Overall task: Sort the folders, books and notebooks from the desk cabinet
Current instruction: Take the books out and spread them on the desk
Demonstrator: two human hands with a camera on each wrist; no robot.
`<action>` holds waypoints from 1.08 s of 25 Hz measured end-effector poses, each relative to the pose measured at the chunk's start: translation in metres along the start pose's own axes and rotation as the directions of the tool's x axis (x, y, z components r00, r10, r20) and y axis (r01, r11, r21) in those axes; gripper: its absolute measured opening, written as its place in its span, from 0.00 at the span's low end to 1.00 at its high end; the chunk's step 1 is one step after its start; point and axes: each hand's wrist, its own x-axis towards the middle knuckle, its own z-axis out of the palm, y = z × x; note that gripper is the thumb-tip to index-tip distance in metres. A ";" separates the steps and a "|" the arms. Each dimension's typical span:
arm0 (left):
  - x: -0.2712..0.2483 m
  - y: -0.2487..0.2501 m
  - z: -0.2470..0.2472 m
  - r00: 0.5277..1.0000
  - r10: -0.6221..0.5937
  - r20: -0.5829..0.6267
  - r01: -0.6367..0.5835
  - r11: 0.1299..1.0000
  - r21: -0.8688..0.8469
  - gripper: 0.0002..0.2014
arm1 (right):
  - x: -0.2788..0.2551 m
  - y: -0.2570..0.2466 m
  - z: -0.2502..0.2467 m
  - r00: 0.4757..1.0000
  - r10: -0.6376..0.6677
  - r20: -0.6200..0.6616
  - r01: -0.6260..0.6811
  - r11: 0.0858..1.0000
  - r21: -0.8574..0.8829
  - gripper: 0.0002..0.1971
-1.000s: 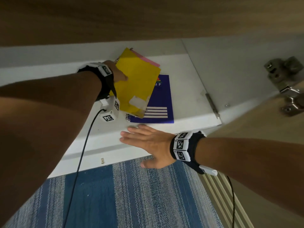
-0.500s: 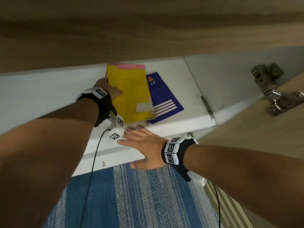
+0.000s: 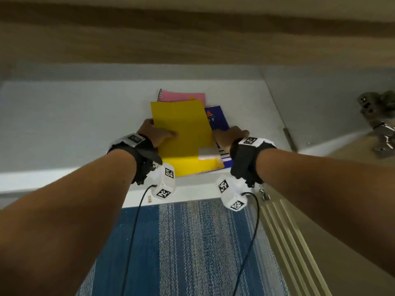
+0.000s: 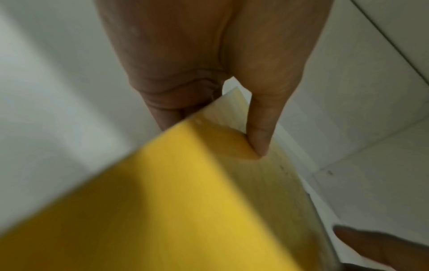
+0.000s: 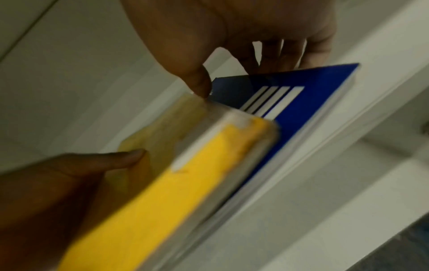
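White cabinet shelf point(image 3: 85, 124) carries stack. Pink spiral notebook point(image 3: 181, 96) mostly hidden behind yellow folder point(image 3: 183, 133); blue book point(image 3: 217, 118) half covered, right of folder. Wrist views blurred. Yellow folder glossy, white label near front corner. My left hand point(image 3: 155, 133) pinches folder's left edge; my right hand point(image 3: 229, 135) pinches its right edge, fingers over blue book.

2 black wrist straps point(image 3: 139, 154) w/ white tagged cams, black cables.
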 end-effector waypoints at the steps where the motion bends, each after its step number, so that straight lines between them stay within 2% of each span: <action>1: -0.004 -0.006 0.001 0.998 -0.030 0.046 0.032 0.998 -0.048 0.42 | 0.001 -0.007 0.006 0.999 -0.011 0.034 0.007 0.992 0.126 0.29; 2: -0.005 -0.014 0.000 0.994 -0.072 0.088 0.082 0.989 -0.119 0.46 | 0.000 -0.012 0.013 0.998 -0.029 0.064 0.013 0.972 0.233 0.29; 3: -0.012 -0.020 0.002 0.988 -0.092 0.126 0.117 0.971 -0.210 0.44 | -0.005 -0.014 0.018 0.994 -0.060 0.088 0.032 0.957 0.288 0.28; 5: -0.028 -0.036 0.006 0.983 -0.095 0.159 0.144 0.931 -0.336 0.32 | -0.020 -0.006 0.025 0.987 -0.105 0.120 0.063 0.949 0.308 0.24; 7: -0.062 -0.047 0.007 0.973 -0.125 0.196 0.190 0.913 -0.360 0.32 | -0.044 0.007 0.029 0.988 -0.094 0.123 0.041 0.927 0.373 0.24; 9: -0.109 -0.054 0.005 0.961 -0.112 0.252 0.205 0.900 -0.385 0.30 | -0.085 0.023 0.028 0.983 -0.058 0.174 -0.038 0.863 0.503 0.25; 11: -0.164 -0.052 0.003 0.954 -0.077 0.290 0.191 0.902 -0.387 0.24 | -0.135 0.038 0.022 0.952 -0.052 0.302 -0.160 0.757 0.634 0.26; 13: -0.232 -0.039 -0.008 0.948 -0.076 0.309 0.188 0.918 -0.350 0.22 | -0.202 0.049 -0.002 0.932 -0.083 0.353 -0.217 0.652 0.727 0.23; 17: -0.353 0.000 -0.037 0.956 -0.063 0.286 0.174 0.907 -0.385 0.22 | -0.317 0.057 -0.078 0.937 -0.169 0.306 -0.158 0.574 0.803 0.15; 22: -0.433 0.075 -0.056 0.960 0.020 0.280 0.093 0.919 -0.382 0.25 | -0.392 0.046 -0.164 0.941 -0.172 0.291 -0.151 0.555 0.818 0.15; 25: -0.463 0.131 -0.076 0.951 0.121 0.285 -0.004 0.925 -0.380 0.26 | -0.421 0.029 -0.221 0.950 -0.227 0.216 -0.070 0.516 0.854 0.16; 27: -0.474 0.168 -0.087 0.945 0.213 0.248 -0.105 0.916 -0.387 0.23 | -0.431 0.012 -0.260 0.946 -0.287 0.148 0.007 0.475 0.880 0.16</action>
